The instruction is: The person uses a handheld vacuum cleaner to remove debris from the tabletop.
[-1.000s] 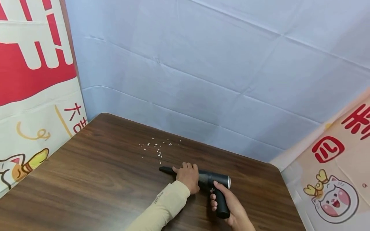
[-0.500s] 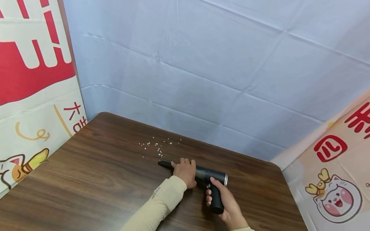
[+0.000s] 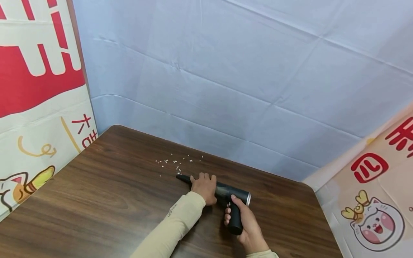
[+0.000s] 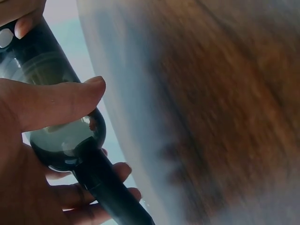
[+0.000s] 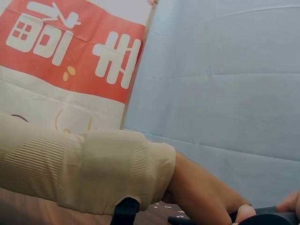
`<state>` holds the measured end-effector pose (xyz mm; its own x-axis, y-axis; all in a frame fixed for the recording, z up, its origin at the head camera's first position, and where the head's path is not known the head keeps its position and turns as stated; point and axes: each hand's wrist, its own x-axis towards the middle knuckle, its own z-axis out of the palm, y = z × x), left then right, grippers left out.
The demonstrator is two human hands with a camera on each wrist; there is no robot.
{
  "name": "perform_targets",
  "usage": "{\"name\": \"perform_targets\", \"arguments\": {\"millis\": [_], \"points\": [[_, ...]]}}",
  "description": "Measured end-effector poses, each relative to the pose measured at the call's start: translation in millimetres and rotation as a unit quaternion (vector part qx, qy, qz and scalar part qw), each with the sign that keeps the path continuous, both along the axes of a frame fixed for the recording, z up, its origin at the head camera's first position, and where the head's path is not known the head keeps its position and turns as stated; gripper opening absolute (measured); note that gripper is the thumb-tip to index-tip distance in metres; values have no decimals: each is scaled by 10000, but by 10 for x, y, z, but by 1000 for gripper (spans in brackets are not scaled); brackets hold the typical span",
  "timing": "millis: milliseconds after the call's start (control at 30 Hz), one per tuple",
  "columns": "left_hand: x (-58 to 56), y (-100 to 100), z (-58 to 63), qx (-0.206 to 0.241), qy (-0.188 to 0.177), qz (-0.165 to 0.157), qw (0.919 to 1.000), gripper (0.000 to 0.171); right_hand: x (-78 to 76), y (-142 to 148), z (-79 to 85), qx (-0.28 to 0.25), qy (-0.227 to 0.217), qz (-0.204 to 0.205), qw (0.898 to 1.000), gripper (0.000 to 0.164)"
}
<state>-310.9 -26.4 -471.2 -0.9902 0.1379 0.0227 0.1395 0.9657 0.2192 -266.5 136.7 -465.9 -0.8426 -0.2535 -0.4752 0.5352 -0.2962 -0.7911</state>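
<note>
A black handheld vacuum cleaner (image 3: 233, 192) with a pistol handle lies low over the brown table, its narrow nozzle (image 3: 183, 178) pointing left. My left hand (image 3: 205, 188) grips its front barrel from above; in the left wrist view the thumb (image 4: 61, 103) crosses the clear dust cup (image 4: 65, 140) and the fingers come round beneath. My right hand (image 3: 246, 218) is wrapped round the handle (image 3: 235, 220), with the thumb up near the body. White crumbs (image 3: 174, 162) are scattered on the tabletop just beyond the nozzle tip, the nearest right at it.
The wood-grain table (image 3: 106, 186) has its far edge against a pale blue cloth backdrop (image 3: 209, 89). Printed red and white banners stand on the left (image 3: 38, 89) and right (image 3: 374, 215). In the right wrist view the left sleeve (image 5: 103, 168) covers much of the foreground.
Both hands have moved the vacuum cleaner away from the body and slightly left. Its nozzle tip has come up to the nearest crumbs; both grips stay the same.
</note>
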Motion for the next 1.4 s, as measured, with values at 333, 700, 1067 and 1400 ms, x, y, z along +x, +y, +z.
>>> {"name": "perform_targets", "arguments": {"millis": [333, 700, 1067, 1400], "points": [[-83, -61, 11, 74, -33, -55, 10000, 67, -44, -90, 4, -70, 100, -152, 9998, 32], [-181, -127, 1, 198, -142, -71, 9997, 62, -101, -201, -51, -88, 57, -487, 9988, 36], [-280, -187, -27, 177, -311, -79, 9993, 64, -141, -289, -32, -221, 52, -526, 9984, 31], [-372, -247, -31, 277, -470, -135, 9984, 63, -143, -389, -42, -238, 150, -722, 9970, 30]]}}
